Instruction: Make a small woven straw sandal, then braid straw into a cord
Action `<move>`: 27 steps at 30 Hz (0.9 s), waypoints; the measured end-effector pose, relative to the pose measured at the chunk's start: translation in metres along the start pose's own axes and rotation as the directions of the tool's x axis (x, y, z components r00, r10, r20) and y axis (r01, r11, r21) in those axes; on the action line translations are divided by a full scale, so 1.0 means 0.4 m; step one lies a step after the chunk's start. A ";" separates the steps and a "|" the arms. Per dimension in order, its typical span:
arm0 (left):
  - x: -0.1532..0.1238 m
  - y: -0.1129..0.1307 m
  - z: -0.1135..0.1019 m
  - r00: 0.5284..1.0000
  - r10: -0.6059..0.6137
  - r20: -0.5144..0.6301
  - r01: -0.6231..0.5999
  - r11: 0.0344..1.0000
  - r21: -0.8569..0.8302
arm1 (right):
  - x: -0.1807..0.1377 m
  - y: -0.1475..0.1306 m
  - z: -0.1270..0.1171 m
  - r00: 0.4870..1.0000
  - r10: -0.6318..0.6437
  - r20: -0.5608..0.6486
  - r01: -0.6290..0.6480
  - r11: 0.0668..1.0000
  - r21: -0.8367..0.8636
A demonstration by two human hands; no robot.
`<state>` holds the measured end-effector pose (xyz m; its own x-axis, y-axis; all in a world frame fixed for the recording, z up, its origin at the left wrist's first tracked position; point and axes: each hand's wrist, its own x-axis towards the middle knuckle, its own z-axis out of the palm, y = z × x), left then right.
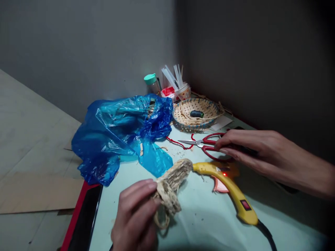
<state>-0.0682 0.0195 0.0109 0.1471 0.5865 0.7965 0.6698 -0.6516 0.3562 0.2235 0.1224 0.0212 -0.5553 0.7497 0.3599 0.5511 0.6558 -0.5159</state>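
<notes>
My left hand (138,216) is closed on a bundle of twisted dry plant fibre (174,181), pinched between thumb and fingers above the table. A loop of the fibre hangs below the fingertips. On the right, my right hand (251,150) grips the red handles of a pair of scissors (209,143). Their blades are together and point left. Below the scissors lies a yellow glue gun (232,188) with a lit red light and a pink trigger. Its nozzle is close to the far end of the fibre bundle; I cannot tell if they touch.
A crumpled blue plastic bag (120,129) covers the table's back left. Behind stand a woven basket (180,115) with a dark thread spool (196,114), a cup (185,92) of glue sticks, and a green-lidded jar (150,80). Red cord (180,144) lies near the blades. Walls close off the back.
</notes>
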 end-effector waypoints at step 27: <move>0.032 -0.016 0.034 0.331 -0.770 0.546 0.720 -0.168 -0.673 | 0.109 -0.124 0.028 0.968 -0.187 0.169 0.164 0.976 0.141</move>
<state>-0.0607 0.0378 0.0120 -0.0699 0.9582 -0.2775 -0.4969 0.2078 0.8426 0.1648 0.1217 0.0537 -0.7457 0.5881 0.3133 0.3593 0.7508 -0.5542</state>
